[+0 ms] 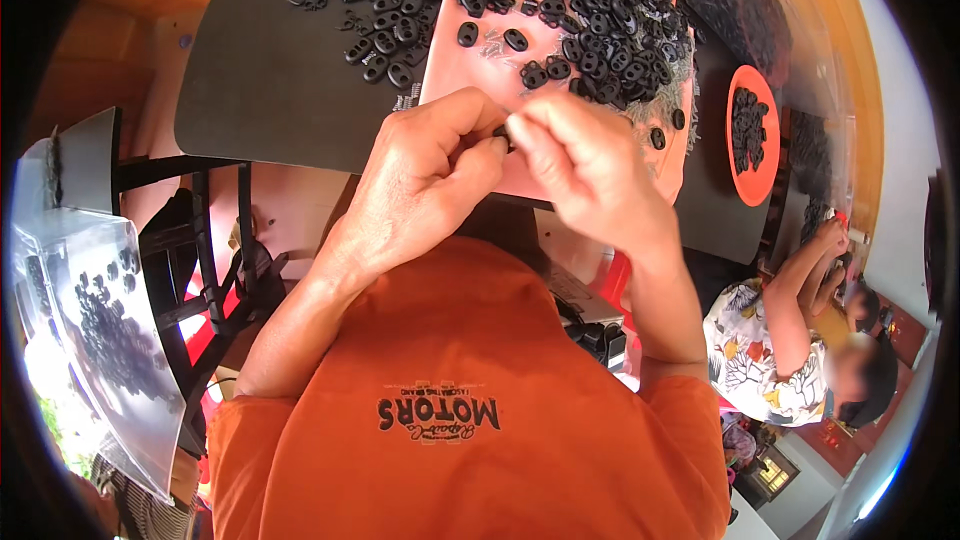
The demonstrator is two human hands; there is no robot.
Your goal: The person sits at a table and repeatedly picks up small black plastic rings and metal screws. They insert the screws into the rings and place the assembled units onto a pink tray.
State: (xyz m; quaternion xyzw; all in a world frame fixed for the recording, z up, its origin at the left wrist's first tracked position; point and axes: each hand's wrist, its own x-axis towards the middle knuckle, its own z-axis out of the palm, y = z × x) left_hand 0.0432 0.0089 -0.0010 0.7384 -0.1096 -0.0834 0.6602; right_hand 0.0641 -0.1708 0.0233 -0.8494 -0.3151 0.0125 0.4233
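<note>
My left hand (425, 172) is closed, thumb and bent forefinger pinching a small black plastic piece (503, 137), most of it hidden by the fingers. It looks like part of a cord lock. Right beside it, my right hand (580, 155) is closed too, thumb against forefinger, its tips at the same piece. Whatever those tips grip is too small to make out. Both hands are over the near edge of a pink tray (465, 75). Loose black oval two-hole cord locks (600, 60) are heaped in the tray, among small metal springs (492, 43).
More black cord locks (385, 0) are spread on the dark table (270, 70) left of the tray. To the right, an orange bowl (733, 155) holds small black parts. A clear plastic bag (100, 290) with black pieces is at far left. Another person (770, 340) sits at right.
</note>
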